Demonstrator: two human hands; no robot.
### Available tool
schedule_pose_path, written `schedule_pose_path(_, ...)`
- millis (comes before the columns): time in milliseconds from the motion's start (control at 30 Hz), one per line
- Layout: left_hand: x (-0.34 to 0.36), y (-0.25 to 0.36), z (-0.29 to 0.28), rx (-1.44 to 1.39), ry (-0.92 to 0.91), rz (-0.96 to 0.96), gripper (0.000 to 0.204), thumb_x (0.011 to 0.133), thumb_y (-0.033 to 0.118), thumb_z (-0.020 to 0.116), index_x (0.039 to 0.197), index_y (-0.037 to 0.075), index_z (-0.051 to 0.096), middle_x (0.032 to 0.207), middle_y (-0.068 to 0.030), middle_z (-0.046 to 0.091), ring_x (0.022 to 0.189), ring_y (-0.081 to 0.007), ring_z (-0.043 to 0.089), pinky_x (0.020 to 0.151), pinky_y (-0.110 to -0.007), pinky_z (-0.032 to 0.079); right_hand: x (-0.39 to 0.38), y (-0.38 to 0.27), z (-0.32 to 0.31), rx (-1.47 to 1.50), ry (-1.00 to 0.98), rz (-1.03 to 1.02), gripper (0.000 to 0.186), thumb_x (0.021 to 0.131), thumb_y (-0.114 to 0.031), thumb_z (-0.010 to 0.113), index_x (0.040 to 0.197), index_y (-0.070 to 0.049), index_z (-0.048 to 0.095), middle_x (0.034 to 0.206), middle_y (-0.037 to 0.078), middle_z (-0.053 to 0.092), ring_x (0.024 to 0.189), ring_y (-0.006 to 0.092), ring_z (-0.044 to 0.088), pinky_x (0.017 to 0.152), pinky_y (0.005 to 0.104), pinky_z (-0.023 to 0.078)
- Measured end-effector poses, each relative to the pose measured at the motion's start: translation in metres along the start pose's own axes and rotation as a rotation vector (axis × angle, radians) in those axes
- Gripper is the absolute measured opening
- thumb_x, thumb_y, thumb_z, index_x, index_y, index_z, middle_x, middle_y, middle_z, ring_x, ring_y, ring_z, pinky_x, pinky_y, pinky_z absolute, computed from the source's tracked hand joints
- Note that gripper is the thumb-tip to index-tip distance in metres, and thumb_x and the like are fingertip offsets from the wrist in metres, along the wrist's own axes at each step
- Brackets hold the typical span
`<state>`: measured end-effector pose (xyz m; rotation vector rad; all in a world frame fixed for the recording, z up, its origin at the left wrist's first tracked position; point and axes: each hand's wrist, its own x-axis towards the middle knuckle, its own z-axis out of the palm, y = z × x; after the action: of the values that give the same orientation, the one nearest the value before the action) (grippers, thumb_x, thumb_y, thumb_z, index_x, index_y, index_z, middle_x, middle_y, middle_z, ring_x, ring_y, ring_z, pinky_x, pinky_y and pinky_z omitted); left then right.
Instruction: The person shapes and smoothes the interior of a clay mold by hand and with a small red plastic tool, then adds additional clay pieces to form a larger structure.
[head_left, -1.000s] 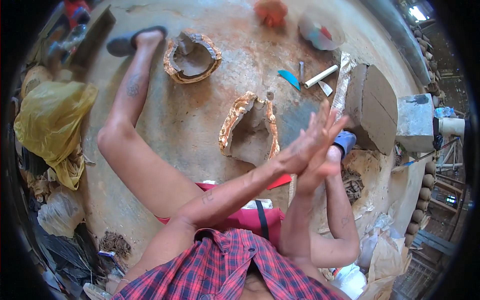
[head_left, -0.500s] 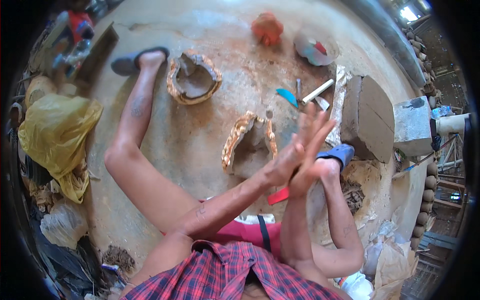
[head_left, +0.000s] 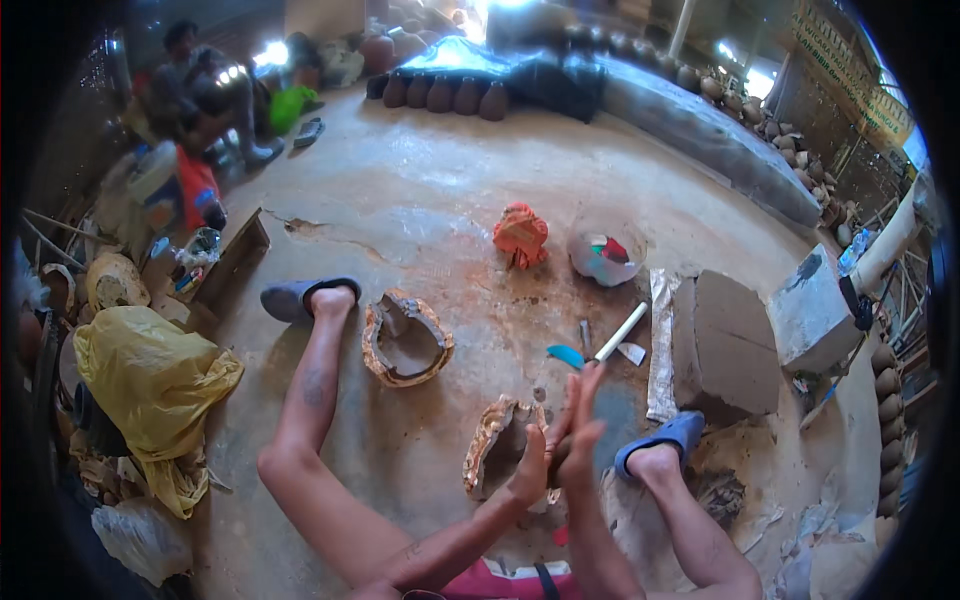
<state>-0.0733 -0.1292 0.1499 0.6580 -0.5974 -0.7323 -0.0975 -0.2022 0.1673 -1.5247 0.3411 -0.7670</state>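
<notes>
My left hand (head_left: 530, 474) and my right hand (head_left: 579, 464) are raised, palms facing each other and fingers stretched upward. A dark brown lump of clay (head_left: 561, 458) shows between the palms, mostly hidden by them. Just beyond, partly covered by my left hand, lies a rough-rimmed half mould (head_left: 482, 447) lined with grey-brown clay. Farther left, by my left foot, sits a second clay-lined mould (head_left: 372, 352) with a rounded hollow. Past my fingertips are a white stick (head_left: 624, 330), a teal curved scraper (head_left: 565, 355), a short grey tool (head_left: 585, 332) and a pale flat piece (head_left: 632, 353).
A big clay block (head_left: 735, 345) stands at the right, beside a pale strip (head_left: 661, 345). Farther off are an orange cloth-like bundle (head_left: 520, 238) and a clear bowl (head_left: 605, 265). A yellow plastic bag (head_left: 150, 385) lies left; a person (head_left: 205, 95) sits far left.
The view has tilted up, bringing the far room and a row of pots into sight. My hands, still palm to palm, have shifted against each other and sit lower in the picture.
</notes>
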Motion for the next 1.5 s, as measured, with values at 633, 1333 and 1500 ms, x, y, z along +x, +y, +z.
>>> schedule_pose_path(633, -0.016, -0.01, 0.006, -0.221, 0.154, 0.121, 0.125, 0.088, 0.095, 0.032, 0.171, 0.006, 0.004, 0.18, -0.0096, 0.003, 0.165, -0.0263, 0.008, 0.132, -0.045, 0.004, -0.05, 0.006, 0.004, -0.654, -0.378, -0.367, 0.117, 0.093, -0.091, 0.015, 0.171, -0.004, 0.014, 0.175, 0.029, 0.005, 0.162, 0.0512, 0.0, 0.127, 0.0637, -0.001)
schedule_pose_path(1333, -0.015, 0.011, -0.02, -0.66, 0.417, -0.119, 0.071, 0.105, 0.073, 0.039, 0.16, 0.028, 0.042, 0.15, -0.0155, 0.061, 0.136, -0.0316, 0.062, 0.102, -0.051, 0.059, -0.01, -0.001, 0.008, -0.018, 0.067, -0.066, 0.123, 0.085, -0.098, 0.013, 0.171, -0.013, -0.005, 0.178, 0.019, 0.008, 0.163, 0.0398, 0.006, 0.131, 0.0534, -0.003)
schedule_pose_path(1500, -0.004, -0.001, -0.02, -0.375, 0.146, 0.035, 0.102, 0.096, 0.09, 0.021, 0.173, 0.024, 0.013, 0.177, -0.0096, 0.021, 0.165, -0.0221, 0.011, 0.131, -0.049, 0.006, -0.013, 0.011, 0.01, -0.635, -0.115, -0.065, 0.1, 0.106, -0.074, 0.026, 0.169, 0.0, 0.0, 0.176, 0.027, 0.006, 0.163, 0.0422, 0.001, 0.13, 0.0539, 0.002)
